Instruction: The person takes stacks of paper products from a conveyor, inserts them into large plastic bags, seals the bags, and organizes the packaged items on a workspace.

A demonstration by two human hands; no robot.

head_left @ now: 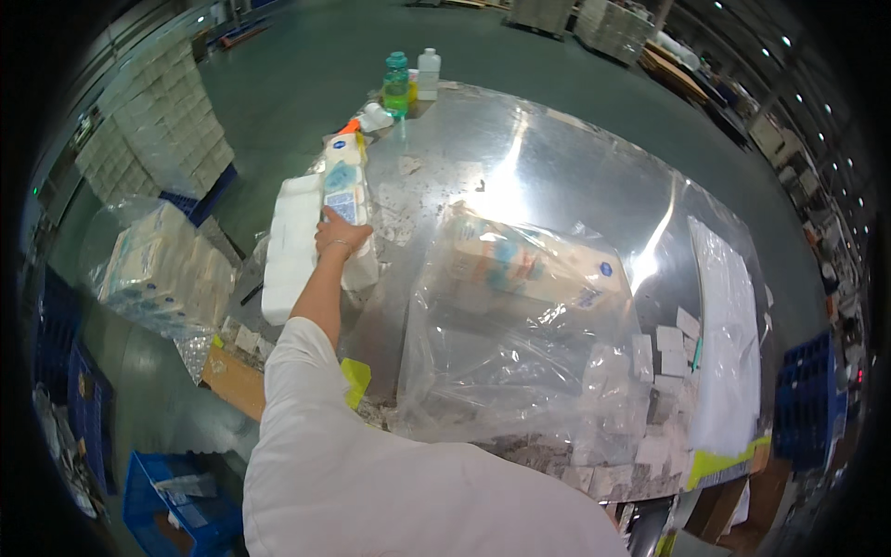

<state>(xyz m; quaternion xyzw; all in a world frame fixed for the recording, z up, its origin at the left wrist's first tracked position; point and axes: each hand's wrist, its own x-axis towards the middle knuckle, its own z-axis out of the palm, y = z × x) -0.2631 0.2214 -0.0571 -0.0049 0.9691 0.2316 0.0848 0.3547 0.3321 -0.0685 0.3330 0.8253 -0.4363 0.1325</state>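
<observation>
White cloth covers the left arm in the head view; its sleeve (302, 399) climbs from the lower edge, slanting slightly right toward the wrist, with the forearm bare beyond the cuff and a thin bracelet (342, 243) at the wrist; the left hand (342, 230) lies palm down, fingers and thumb spread over the printed pack (343, 174); whether they grip it, I cannot tell; the right hand is out of view, so its state cannot be told.

The printed pack lies lengthwise near the left edge of the metal table (436, 153), running away from the wearer; a plain white pack (292, 246) lies just beside it on the left, at that edge; an orange and white item (373, 118) sits beyond its far end, with a green bottle (396, 88) and a white bottle (428, 74) near the table's far left corner.

Open room shows as shiny metal to the right of the printed pack, reaching the curved far edge; nearer, a clear bag (483, 371) spreads over the middle, a second pack (538, 265) inside; small cards (670, 339) and a plastic stack (729, 353) crowd the right edge.
</observation>
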